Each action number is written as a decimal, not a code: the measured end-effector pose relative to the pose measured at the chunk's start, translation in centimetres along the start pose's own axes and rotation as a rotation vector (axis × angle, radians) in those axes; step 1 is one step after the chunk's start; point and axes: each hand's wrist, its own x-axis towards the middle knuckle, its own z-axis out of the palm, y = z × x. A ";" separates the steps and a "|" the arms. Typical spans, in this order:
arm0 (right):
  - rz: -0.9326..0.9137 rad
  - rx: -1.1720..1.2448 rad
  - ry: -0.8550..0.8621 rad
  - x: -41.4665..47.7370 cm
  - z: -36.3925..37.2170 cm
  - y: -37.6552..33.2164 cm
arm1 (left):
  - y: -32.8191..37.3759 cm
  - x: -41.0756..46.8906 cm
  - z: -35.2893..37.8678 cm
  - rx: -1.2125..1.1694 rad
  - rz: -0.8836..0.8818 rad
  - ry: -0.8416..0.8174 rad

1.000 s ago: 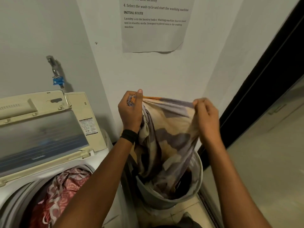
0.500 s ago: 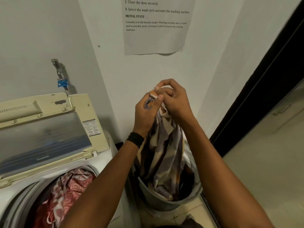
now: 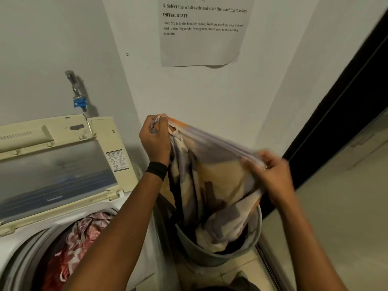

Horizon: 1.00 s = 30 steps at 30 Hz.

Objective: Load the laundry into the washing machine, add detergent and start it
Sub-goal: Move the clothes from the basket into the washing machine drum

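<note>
**A:** Start with the big things. Where does everything stand?

**B:** The washing machine (image 3: 25,248) fills the lower left. Its lid (image 3: 58,169) is propped open and red patterned laundry (image 3: 75,244) already lies in the drum. Just to its right, on the floor, is a grey laundry basket (image 3: 210,257). A large cloth (image 3: 216,181) in lilac, cream and orange hangs out of the basket. Its top edge is held above the basket, and its lower part is down inside.

**A:** And the hands?

**B:** The left grip (image 3: 156,139) is bunched round one corner of the top edge, held high. The right grip (image 3: 270,171) pinches the same edge lower down and to the right, so the hem is stretched between them.

**A:** How will it handle?

**B:** I'd judge it soft, limp and light for its size. It should drape and trail rather than keep any shape. Holding it by the hem suits lifting it, but gathering the loose length first would keep it from dragging over the basket rim on the way to the drum.

**A:** What can't you make out?

**B:** The cloth's lower end is hidden in the basket, and the dark items beneath it are unclear. The right hand is blurred. No detergent or controls are in view, and the wall notice (image 3: 201,38) is cut off at the top.
</note>
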 end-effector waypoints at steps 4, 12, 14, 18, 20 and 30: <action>-0.208 0.208 0.107 4.6 -2.6 -9.0 | 0.3 -1.5 1.3 0.049 0.025 -0.037; -0.235 -0.061 -0.331 6.2 8.5 -7.4 | 1.6 -4.5 3.0 -0.021 0.026 -0.449; -0.134 -0.018 -0.385 6.3 8.7 -6.5 | 1.0 -4.5 2.4 0.024 0.032 -0.474; -0.063 0.102 -0.460 5.8 8.1 -4.8 | 0.4 -4.3 2.0 0.090 0.071 -0.426; -0.101 0.055 -0.381 5.0 7.9 -3.9 | 0.4 -4.2 2.2 0.081 0.072 -0.367; 0.034 -0.241 -0.200 5.4 -3.3 -2.9 | -1.3 -0.8 -1.0 0.118 0.124 -0.209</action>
